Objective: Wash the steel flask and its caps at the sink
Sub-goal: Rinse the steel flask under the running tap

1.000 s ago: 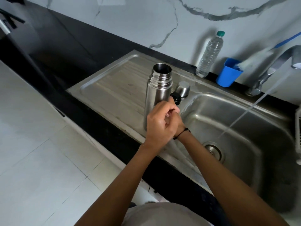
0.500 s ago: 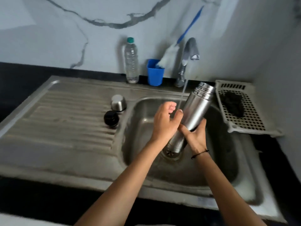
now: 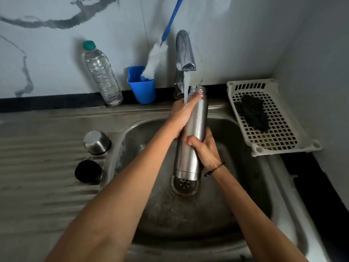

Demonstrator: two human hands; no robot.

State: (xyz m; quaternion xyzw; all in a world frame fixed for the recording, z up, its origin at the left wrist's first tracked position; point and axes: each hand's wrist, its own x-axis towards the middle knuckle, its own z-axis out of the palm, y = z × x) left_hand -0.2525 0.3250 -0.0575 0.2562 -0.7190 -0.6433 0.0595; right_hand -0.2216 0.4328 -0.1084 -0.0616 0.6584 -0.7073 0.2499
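Note:
The steel flask (image 3: 189, 148) is held almost upright over the sink basin (image 3: 236, 186), its open mouth up under the running tap (image 3: 184, 52). My right hand (image 3: 204, 150) grips its middle from the right. My left hand (image 3: 184, 113) lies flat against its upper part, fingers stretched toward the mouth, and the water stream strikes them. Two caps stand on the draining board (image 3: 37, 176) to the left: a steel cup cap (image 3: 97, 141) upside down and a black inner cap (image 3: 88, 171) in front of it.
Behind the sink stand a clear plastic bottle (image 3: 103, 74) and a blue cup (image 3: 141, 86) holding a white bottle brush (image 3: 155, 59) with a blue handle. A white plastic basket (image 3: 273, 118) with a dark scrubber (image 3: 253, 111) sits at the right. The drain (image 3: 184, 184) lies under the flask.
The flask went from standing on the draining board into the basin, then swung from tilted to nearly upright under the stream. My left hand slid up from its base to its upper part.

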